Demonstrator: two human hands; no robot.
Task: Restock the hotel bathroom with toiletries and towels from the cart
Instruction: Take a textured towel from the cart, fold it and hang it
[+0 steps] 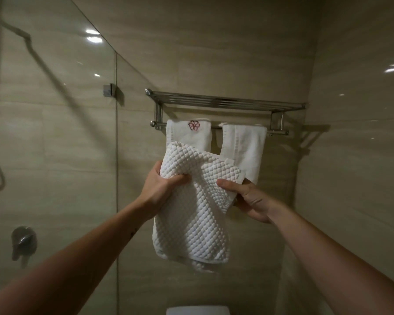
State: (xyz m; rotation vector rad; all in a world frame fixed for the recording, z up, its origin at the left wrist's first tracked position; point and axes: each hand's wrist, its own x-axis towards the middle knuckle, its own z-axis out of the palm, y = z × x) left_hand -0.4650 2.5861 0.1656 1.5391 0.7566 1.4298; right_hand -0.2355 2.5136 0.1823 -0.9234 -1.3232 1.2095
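Two hands, left hand (pixel 162 189) and right hand (pixel 248 201), grip the waffle towel (pixel 191 212), soft and limp, likely best held along its upper folded edge.

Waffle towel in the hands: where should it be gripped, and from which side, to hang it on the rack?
Along the top edge of the waffle towel, one hand near each upper corner, from the front. It hangs limp with its bulk below, so that edge likely spreads it. The left hand grips the upper left; the right hand pinches the right edge.
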